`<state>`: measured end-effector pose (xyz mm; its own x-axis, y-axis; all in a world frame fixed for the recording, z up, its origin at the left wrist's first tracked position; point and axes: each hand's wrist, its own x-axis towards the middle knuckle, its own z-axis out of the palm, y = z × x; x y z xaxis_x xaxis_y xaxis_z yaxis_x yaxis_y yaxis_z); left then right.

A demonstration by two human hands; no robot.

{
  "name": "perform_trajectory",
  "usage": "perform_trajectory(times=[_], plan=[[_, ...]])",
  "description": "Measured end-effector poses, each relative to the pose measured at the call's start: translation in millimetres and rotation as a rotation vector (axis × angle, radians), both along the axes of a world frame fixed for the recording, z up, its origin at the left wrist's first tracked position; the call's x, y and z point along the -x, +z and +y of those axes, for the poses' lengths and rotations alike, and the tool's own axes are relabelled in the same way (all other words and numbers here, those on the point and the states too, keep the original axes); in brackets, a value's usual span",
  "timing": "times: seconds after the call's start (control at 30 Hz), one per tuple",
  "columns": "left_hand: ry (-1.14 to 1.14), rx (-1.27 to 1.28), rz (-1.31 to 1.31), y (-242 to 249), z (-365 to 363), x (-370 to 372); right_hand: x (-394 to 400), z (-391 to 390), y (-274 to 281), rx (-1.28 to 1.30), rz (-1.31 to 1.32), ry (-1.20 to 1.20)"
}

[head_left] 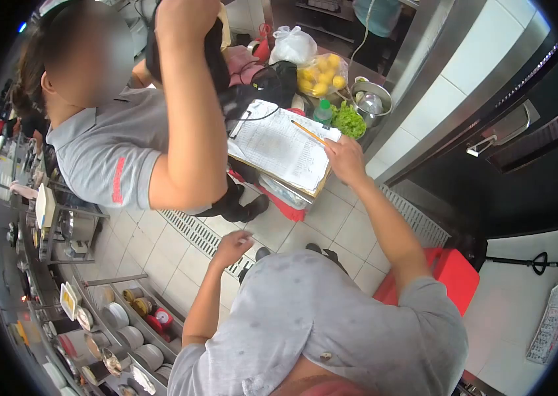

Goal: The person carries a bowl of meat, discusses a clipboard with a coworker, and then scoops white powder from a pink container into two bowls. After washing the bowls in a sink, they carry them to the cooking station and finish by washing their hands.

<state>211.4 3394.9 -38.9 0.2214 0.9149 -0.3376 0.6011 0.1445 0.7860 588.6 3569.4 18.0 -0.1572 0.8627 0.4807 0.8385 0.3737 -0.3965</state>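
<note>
The person's right hand (343, 158) was stretched forward over the tiled floor (160, 254), its fingers closed around a yellow pencil (308, 132) whose tip rested on a sheet of printed paper (279, 146); the paper lay on a clipboard (272, 177) that tilted down toward the person, just beside a co-worker's thigh. The left hand (231, 247) hung lower and nearer the body, loosely open with the fingers curled, holding nothing, above the metal floor grate (203, 237); it was well apart from the clipboard. The co-worker, in a grey shirt (110, 155), stood close on the left with one arm (190, 112) raised, the hand gripping something dark at the top edge of the view; what it was could not be told. Beyond the clipboard sat a bag of yellow fruit (322, 74), a bunch of green leaves (347, 121), a metal bowl (372, 100) and a white plastic bag (293, 45); a red crate (447, 277) stood at the right near the person's shoulder; shelves of bowls (130, 330) ran along the lower left.
</note>
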Motion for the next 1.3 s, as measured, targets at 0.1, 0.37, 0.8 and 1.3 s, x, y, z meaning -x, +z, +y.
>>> perform_trajectory(times=[0.1, 0.37, 0.8, 1.3], plan=[[0.043, -0.049, 0.299, -57.1, -52.9, 59.9, 8.9, 38.6, -7.2, 0.057, -0.138, 0.023], [0.683, 0.719, 0.025, -163.1, -216.5, 123.4, 35.4, 85.1, -26.2, 0.04, -0.279, 0.119], [0.493, 0.167, 0.172, -115.6, -164.5, 79.3, -96.9, -122.4, -119.3, 0.449, 0.334, -0.464], [-0.315, 0.154, -0.389, 2.4, -39.9, -31.0, -10.5, -397.3, -211.2, 1.322, 1.398, -0.806]])
